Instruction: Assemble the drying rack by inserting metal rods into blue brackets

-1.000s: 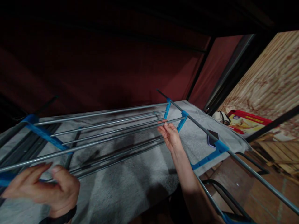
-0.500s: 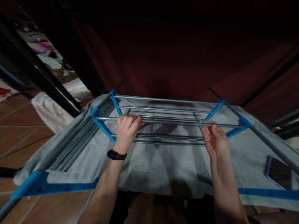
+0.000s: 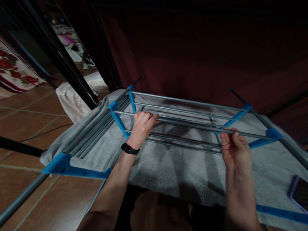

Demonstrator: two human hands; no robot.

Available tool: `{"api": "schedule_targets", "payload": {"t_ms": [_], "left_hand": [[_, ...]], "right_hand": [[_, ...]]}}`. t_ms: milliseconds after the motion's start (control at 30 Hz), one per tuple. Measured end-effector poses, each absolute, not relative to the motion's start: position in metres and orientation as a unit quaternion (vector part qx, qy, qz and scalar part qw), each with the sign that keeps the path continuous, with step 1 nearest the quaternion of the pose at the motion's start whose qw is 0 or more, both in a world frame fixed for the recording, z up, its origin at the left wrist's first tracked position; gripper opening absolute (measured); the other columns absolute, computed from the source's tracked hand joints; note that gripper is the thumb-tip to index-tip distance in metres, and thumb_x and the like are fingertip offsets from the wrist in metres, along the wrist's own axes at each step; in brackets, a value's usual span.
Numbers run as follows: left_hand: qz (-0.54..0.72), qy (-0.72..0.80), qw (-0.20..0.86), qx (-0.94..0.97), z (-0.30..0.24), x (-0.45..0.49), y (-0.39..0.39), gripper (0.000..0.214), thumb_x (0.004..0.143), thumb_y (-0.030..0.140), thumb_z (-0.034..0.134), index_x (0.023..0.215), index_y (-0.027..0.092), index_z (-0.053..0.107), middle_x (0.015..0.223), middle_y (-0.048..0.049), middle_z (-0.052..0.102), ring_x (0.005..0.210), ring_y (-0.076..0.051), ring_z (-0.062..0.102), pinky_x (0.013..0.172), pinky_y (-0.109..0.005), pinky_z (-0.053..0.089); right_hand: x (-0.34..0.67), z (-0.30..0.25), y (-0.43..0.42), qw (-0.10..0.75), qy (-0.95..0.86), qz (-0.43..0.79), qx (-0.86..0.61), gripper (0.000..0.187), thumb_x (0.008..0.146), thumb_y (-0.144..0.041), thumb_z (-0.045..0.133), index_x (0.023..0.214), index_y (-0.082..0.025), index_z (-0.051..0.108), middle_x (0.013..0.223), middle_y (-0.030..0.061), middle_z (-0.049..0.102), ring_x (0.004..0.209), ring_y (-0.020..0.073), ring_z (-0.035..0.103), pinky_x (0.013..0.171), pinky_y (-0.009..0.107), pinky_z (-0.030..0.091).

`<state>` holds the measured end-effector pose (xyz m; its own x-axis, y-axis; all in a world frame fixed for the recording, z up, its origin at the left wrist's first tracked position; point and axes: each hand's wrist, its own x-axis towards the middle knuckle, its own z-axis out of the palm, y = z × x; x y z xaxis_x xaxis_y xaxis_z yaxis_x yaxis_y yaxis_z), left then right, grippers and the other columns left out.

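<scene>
A metal drying rack (image 3: 183, 110) with grey rods and blue plastic joints fills the middle of the view. A grey towel (image 3: 168, 166) lies spread over its lower rods. My left hand (image 3: 142, 125), with a black band on the wrist, is curled over the nearest raised rod near its left end. My right hand (image 3: 234, 150) pinches the same rod near its right end. Both hands are closed on that rod.
A dark phone (image 3: 299, 194) lies on the towel at the lower right. A dark red curtain (image 3: 204, 57) hangs behind the rack. Terracotta floor tiles (image 3: 29, 118) and a white ribbed cloth (image 3: 74, 99) lie to the left, past black poles.
My left hand rose from the rack's near left edge and took hold of the raised rod. The view swung left, so the rack now sits centred and the phone has slid to the lower right.
</scene>
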<state>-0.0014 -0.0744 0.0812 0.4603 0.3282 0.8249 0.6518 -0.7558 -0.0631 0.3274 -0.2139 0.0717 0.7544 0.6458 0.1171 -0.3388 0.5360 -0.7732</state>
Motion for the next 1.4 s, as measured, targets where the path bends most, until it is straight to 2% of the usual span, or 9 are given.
{"api": "schedule_targets", "payload": {"t_ms": [300, 433, 533, 633, 833, 1000, 1233, 1333, 1400], "left_hand": [[-0.427, -0.296, 0.180, -0.835, 0.076, -0.003, -0.071, 0.027, 0.099, 0.032, 0.054, 0.120, 0.020, 0.066, 0.089, -0.0068, 0.064, 0.090, -0.021, 0.054, 0.086, -0.039, 0.037], [-0.436, -0.294, 0.184, -0.830, 0.078, -0.004, -0.073, 0.024, 0.097, 0.029, 0.057, 0.118, 0.020, 0.066, 0.090, -0.0063, 0.066, 0.088, -0.021, 0.057, 0.086, -0.038, 0.038], [-0.442, -0.290, 0.180, -0.829, 0.081, -0.003, -0.077, 0.027, 0.096, 0.031, 0.060, 0.121, 0.021, 0.065, 0.100, -0.0079, 0.068, 0.095, -0.021, 0.061, 0.090, -0.039, 0.040], [-0.458, -0.262, 0.184, -0.829, 0.084, -0.001, -0.079, 0.031, 0.094, 0.030, 0.063, 0.124, 0.021, 0.063, 0.106, -0.0092, 0.068, 0.100, -0.021, 0.063, 0.092, -0.039, 0.041], [-0.446, -0.260, 0.178, -0.838, 0.081, 0.005, -0.077, 0.026, 0.096, 0.025, 0.060, 0.121, 0.020, 0.064, 0.094, -0.0060, 0.068, 0.088, -0.019, 0.060, 0.083, -0.035, 0.040], [-0.431, -0.279, 0.178, -0.840, 0.079, 0.005, -0.076, 0.024, 0.097, 0.028, 0.059, 0.120, 0.022, 0.064, 0.091, -0.0056, 0.066, 0.086, -0.020, 0.058, 0.082, -0.036, 0.037], [-0.433, -0.253, 0.192, -0.844, 0.088, 0.005, -0.074, 0.020, 0.095, 0.025, 0.060, 0.115, 0.019, 0.063, 0.087, -0.0051, 0.066, 0.083, -0.021, 0.058, 0.079, -0.036, 0.037], [-0.442, -0.235, 0.206, -0.841, 0.088, 0.005, -0.067, 0.021, 0.094, 0.025, 0.063, 0.115, 0.022, 0.063, 0.083, -0.0033, 0.066, 0.080, -0.021, 0.058, 0.077, -0.036, 0.036], [-0.451, -0.235, 0.222, -0.832, 0.085, 0.005, -0.061, 0.020, 0.094, 0.028, 0.064, 0.113, 0.024, 0.063, 0.080, -0.0018, 0.065, 0.077, -0.020, 0.057, 0.075, -0.036, 0.034]], "right_hand": [[0.328, 0.074, -0.216, 0.850, -0.199, 0.294, -0.388, 0.014, 0.072, -0.016, 0.078, 0.083, -0.010, 0.072, 0.091, 0.0107, 0.075, 0.069, 0.0159, 0.075, 0.074, 0.023, 0.064], [0.332, 0.073, -0.218, 0.850, -0.204, 0.292, -0.389, 0.008, 0.074, -0.016, 0.073, 0.081, -0.012, 0.073, 0.089, 0.0094, 0.074, 0.073, 0.0180, 0.076, 0.072, 0.025, 0.065], [0.334, 0.073, -0.219, 0.856, -0.183, 0.282, -0.392, 0.004, 0.072, -0.014, 0.073, 0.075, -0.014, 0.072, 0.087, 0.0065, 0.074, 0.073, 0.0176, 0.075, 0.072, 0.025, 0.065], [0.334, 0.072, -0.218, 0.852, -0.177, 0.285, -0.403, 0.009, 0.073, -0.015, 0.073, 0.082, -0.014, 0.074, 0.084, 0.0058, 0.073, 0.070, 0.0155, 0.074, 0.072, 0.023, 0.064], [0.334, 0.070, -0.218, 0.853, -0.158, 0.290, -0.404, 0.021, 0.067, -0.016, 0.080, 0.086, -0.011, 0.074, 0.090, 0.0091, 0.074, 0.071, 0.0157, 0.074, 0.074, 0.021, 0.063], [0.339, 0.067, -0.217, 0.859, -0.174, 0.280, -0.391, 0.014, 0.065, -0.013, 0.081, 0.073, -0.014, 0.070, 0.089, 0.0041, 0.074, 0.070, 0.0159, 0.075, 0.070, 0.024, 0.065], [0.356, 0.059, -0.229, 0.816, -0.198, 0.332, -0.430, 0.023, 0.074, -0.035, 0.079, 0.085, -0.018, 0.068, 0.081, 0.0044, 0.074, 0.073, 0.0161, 0.073, 0.069, 0.027, 0.063], [0.363, 0.053, -0.234, 0.825, -0.187, 0.265, -0.462, 0.022, 0.074, -0.037, 0.073, 0.080, -0.018, 0.064, 0.072, -0.0004, 0.067, 0.061, 0.0101, 0.064, 0.058, 0.020, 0.056], [0.368, 0.047, -0.235, 0.841, -0.165, 0.150, -0.493, 0.020, 0.077, -0.039, 0.066, 0.077, -0.020, 0.059, 0.067, -0.0045, 0.058, 0.056, 0.0080, 0.055, 0.054, 0.018, 0.049]]}}
